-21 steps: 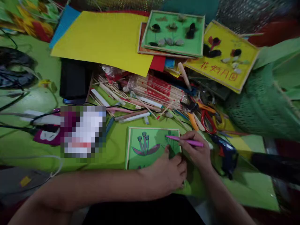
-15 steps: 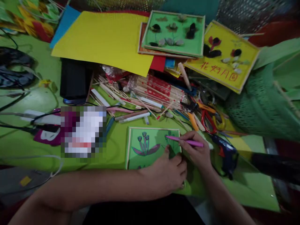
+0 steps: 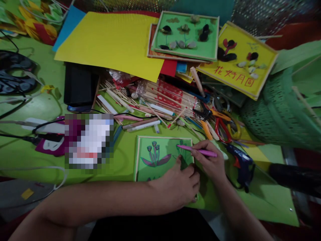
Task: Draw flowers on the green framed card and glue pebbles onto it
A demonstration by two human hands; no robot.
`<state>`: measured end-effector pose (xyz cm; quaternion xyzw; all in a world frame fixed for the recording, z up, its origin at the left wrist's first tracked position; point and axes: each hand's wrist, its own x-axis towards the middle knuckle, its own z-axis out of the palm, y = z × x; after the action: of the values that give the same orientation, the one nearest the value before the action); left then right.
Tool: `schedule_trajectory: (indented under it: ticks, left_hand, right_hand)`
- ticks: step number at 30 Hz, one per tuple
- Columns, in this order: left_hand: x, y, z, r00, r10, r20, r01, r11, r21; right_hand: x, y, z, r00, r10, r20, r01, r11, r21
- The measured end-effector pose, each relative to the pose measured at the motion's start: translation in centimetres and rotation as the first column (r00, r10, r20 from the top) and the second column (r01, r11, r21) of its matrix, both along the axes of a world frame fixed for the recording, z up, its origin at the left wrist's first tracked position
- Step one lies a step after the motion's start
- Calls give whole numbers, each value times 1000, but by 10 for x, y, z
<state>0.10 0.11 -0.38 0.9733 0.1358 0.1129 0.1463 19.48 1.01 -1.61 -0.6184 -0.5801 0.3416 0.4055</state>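
A pink marker pen [image 3: 204, 152] is gripped between the thumb and fingers of my right hand [image 3: 212, 159]. Its tip rests on a flower drawing at the upper right of a green framed card [image 3: 164, 167]. My left hand [image 3: 179, 187] lies across the lower right of that card, thumb pointing up and fingers apart, and covers part of it. Left of the thumb, a drawn flower [image 3: 154, 155] with pink-purple stems and leaves shows on the card. The card's lower part is hidden by my left forearm.
Behind the card lie loose markers [image 3: 145, 126] and wooden sticks [image 3: 173, 95]. A glue gun [image 3: 242, 165], red-handled pliers [image 3: 222, 130] and a green basket [image 3: 281, 110] are on the right. Framed pictures [image 3: 185, 36] and yellow paper [image 3: 110, 40] lie at the back. Cables and a blurred phone [image 3: 92, 140] are left.
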Motion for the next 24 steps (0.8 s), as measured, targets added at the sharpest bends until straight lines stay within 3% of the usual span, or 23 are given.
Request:
schedule_trajectory:
  ticks: [7,24]
  left_hand:
    - [0,1,2,1000,-11,-7,11,1000,-14]
    - [-1,1,4,1000,4,-23,-4,1000,-11]
  right_hand:
    - [7,-6,-7,992,-90,-88,88,996,-32]
    - [4,-3,-3,999,-31,-17,31,999,-20]
